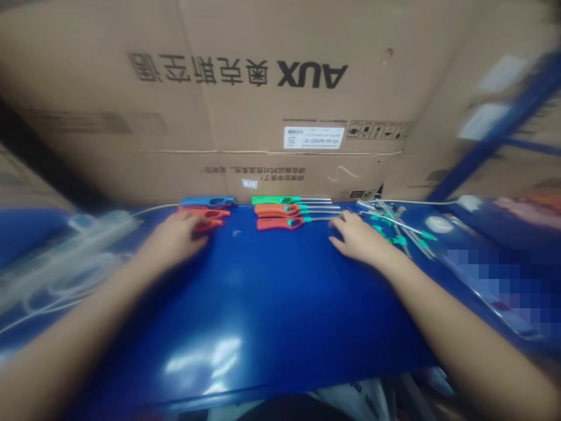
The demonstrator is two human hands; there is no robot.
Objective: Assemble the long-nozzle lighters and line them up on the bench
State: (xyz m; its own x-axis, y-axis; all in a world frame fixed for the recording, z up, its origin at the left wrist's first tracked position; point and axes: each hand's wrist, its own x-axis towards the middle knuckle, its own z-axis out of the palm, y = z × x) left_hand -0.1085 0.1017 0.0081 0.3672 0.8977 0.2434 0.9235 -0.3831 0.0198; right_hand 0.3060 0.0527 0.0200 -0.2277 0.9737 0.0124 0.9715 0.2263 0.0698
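My left hand (177,237) is at the left group of lighter handles. Its fingers and thumb close around a red lighter handle (214,223), partly hidden by the hand. A blue handle (205,202) lies just behind. In the middle, long-necked lighters lie side by side: a green lighter (272,200), an orange lighter (272,209) and a red lighter (276,224), their metal tubes pointing right. My right hand (359,237) rests by the tube tips, thumb and fingers apart. Beside it lies a pile of loose metal tubes with teal parts (397,228).
A large cardboard box (245,117) stands behind the blue table (272,304). White cables and a power strip (83,257) lie at left. A white round object (438,224) sits right of the tubes. A blue metal post (495,123) rises at right.
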